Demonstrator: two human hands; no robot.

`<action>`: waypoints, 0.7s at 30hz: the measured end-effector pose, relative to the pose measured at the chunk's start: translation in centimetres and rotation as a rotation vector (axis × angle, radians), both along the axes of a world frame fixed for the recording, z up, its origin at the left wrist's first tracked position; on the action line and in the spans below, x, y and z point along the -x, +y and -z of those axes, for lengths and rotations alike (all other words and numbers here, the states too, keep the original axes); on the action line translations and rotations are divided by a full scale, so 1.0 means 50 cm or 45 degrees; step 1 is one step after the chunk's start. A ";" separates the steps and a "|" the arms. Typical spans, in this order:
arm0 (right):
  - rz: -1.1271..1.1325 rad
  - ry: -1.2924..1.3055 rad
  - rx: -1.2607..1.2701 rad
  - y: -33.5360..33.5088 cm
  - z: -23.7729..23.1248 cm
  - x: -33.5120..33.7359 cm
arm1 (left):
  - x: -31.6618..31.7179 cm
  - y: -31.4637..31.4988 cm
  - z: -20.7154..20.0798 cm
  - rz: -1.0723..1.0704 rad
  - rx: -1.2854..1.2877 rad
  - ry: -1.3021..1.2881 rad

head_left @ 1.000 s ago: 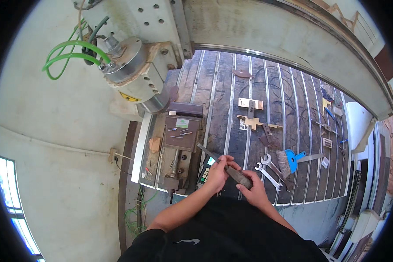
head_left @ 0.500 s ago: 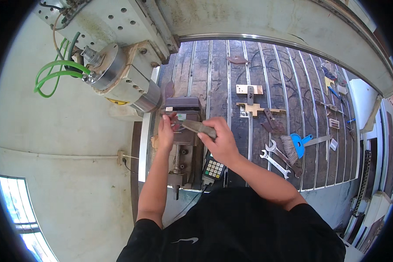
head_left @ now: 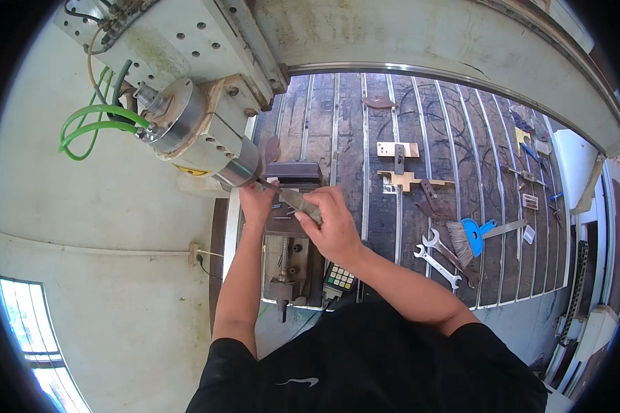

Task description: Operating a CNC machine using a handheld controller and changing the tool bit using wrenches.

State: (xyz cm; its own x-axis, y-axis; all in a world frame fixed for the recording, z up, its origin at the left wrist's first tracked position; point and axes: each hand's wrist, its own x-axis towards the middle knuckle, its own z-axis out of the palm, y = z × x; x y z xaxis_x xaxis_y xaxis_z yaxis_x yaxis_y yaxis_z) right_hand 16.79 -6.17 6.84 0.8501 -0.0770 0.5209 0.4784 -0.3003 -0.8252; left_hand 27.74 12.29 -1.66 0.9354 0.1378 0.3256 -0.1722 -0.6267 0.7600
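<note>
My right hand (head_left: 332, 227) is wrapped round a grey-brown, tapered bar (head_left: 297, 201), whose narrow end points left toward my left hand. Just below the lower end of the machine spindle (head_left: 242, 165), my left hand (head_left: 256, 203) has its fingers closed together. Whatever they hold is too small and hidden to make out. Both hands are above the metal vise (head_left: 293, 171), and several small thin metal pieces (head_left: 278, 206) lie on it between them. Toward me, the vise's threaded screw (head_left: 284, 255) shows.
A keypad controller (head_left: 339, 277) lies right of the vise. Farther right on the slotted table (head_left: 351, 124) are wrenches (head_left: 434, 265), a blue-handled brush (head_left: 470, 237), brass-coloured plates (head_left: 408, 180) and a caliper-like tool (head_left: 528, 177). The machine's crossbeam (head_left: 420, 34) spans the far side.
My left hand has come up close under the spindle's end. My right hand has shifted slightly left and down with the tapered bar. The whole view has shifted a little.
</note>
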 end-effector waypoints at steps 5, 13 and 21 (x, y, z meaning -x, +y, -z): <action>0.065 -0.043 0.008 0.014 -0.002 0.001 | -0.037 -0.011 0.021 0.032 0.127 -0.063; -0.067 0.045 -0.050 0.049 0.018 0.042 | -0.063 0.012 0.096 0.008 0.110 -0.302; -0.330 -0.023 -0.132 0.075 -0.027 0.066 | -0.098 0.067 0.158 -0.226 0.333 -0.292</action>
